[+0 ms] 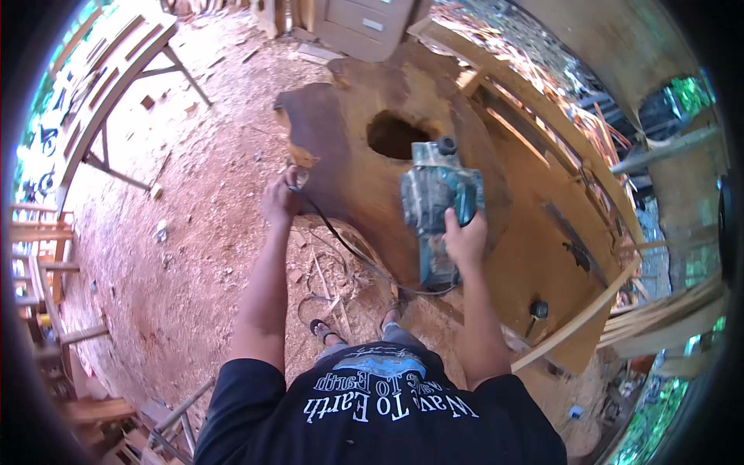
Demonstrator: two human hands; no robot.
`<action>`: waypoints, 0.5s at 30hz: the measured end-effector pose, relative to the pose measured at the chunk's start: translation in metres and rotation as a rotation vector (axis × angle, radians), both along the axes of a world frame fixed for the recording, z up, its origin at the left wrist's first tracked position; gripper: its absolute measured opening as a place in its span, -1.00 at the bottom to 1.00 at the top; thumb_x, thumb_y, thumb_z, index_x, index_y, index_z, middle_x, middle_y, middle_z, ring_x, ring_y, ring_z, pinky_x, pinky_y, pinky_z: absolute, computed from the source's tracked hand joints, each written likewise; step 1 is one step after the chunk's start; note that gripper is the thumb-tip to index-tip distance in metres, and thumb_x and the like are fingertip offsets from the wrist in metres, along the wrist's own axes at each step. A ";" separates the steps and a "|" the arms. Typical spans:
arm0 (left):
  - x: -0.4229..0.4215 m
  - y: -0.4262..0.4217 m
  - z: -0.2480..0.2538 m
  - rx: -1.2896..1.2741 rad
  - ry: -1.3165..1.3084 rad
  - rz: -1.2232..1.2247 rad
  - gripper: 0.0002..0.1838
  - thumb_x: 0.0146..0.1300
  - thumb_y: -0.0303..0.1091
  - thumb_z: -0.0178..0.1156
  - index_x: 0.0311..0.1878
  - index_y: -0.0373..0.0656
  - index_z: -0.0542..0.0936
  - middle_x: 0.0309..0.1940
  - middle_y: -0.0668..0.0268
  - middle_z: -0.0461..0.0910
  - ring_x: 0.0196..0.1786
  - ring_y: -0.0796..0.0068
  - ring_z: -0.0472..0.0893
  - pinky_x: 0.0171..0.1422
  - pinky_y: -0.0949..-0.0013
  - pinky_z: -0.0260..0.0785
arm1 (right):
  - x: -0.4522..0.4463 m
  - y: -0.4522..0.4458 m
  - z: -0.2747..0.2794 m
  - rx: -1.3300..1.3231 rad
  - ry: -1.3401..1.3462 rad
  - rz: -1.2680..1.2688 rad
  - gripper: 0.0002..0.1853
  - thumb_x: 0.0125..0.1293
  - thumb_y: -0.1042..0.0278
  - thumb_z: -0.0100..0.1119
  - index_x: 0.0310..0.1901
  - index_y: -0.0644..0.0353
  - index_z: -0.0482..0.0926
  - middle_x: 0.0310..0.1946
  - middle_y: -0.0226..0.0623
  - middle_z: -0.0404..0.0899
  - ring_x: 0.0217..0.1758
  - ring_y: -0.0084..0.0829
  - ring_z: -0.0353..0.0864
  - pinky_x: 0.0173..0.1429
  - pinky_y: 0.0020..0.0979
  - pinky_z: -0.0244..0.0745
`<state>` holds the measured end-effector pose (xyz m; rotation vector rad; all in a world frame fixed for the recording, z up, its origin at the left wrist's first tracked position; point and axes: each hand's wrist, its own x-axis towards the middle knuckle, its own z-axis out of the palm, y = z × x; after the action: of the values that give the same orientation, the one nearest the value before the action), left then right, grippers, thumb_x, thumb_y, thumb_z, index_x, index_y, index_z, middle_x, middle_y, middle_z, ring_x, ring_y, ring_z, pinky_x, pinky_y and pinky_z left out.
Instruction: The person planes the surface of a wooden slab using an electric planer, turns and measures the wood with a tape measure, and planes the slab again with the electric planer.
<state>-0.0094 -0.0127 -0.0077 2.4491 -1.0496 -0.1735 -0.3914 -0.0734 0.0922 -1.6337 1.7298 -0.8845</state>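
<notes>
My right hand [466, 236] is wrapped round the rear handle of a teal, dust-covered electric planer [434, 198] with a black knob at its front. The planer rests on a large, irregular brown wood slab [341, 136], just below the dark hole [397, 135] in it. My left hand [281, 195] is closed on a black power cord [341, 239] at the slab's left edge. From there the cord curves down and right to the planer's back end.
Shavings cover the ground [178, 256]. A long wooden bench [116, 85] stands at upper left. To the right lie a brown board [504, 287], a black-headed tool [538, 310] and a curved wooden rail [581, 318]. A cabinet [360, 27] stands behind the slab.
</notes>
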 end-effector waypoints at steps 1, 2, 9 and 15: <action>0.003 0.000 -0.002 0.036 -0.009 -0.021 -0.43 0.57 0.15 -0.27 0.01 -0.01 0.67 -0.13 -0.04 0.69 0.01 -0.21 0.63 0.06 -0.16 0.44 | -0.001 -0.020 -0.009 -0.071 0.007 0.032 -0.64 0.28 0.22 0.35 -0.08 0.36 0.60 -0.34 0.03 0.67 -0.26 0.01 0.69 -0.16 -0.14 0.56; 0.010 -0.002 -0.014 0.015 0.023 -0.049 -0.51 0.56 0.09 -0.19 0.03 -0.01 0.65 -0.14 0.03 0.70 -0.03 -0.16 0.64 0.02 -0.10 0.48 | -0.002 -0.040 -0.018 -0.142 0.016 0.063 -0.66 0.30 0.23 0.34 -0.10 0.38 0.60 -0.40 -0.06 0.66 -0.38 -0.13 0.67 -0.28 -0.20 0.56; -0.004 0.009 0.018 -0.314 0.249 -0.050 -0.54 0.45 0.05 0.07 -0.11 -0.13 0.77 -0.16 0.09 0.76 -0.07 0.21 0.74 0.01 0.14 0.50 | 0.027 -0.125 0.009 0.033 0.051 0.045 -0.44 0.21 -0.03 0.44 -0.30 0.52 0.68 -0.43 0.07 0.72 -0.40 -0.04 0.78 -0.31 -0.09 0.67; 0.002 -0.006 -0.009 -0.187 0.053 0.033 -0.31 0.47 0.30 -0.08 -0.29 -0.18 0.71 -0.26 -0.03 0.70 -0.08 -0.08 0.70 0.05 0.00 0.54 | 0.052 -0.221 -0.010 -0.081 -0.041 0.166 -0.54 0.36 0.13 0.31 -0.02 0.47 0.60 -0.49 -0.15 0.60 -0.64 -0.34 0.58 -0.53 -0.25 0.54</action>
<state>-0.0070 -0.0187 -0.0172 2.2797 -0.9570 -0.1234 -0.3389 -0.2945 0.0821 -1.7703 1.5231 -0.9120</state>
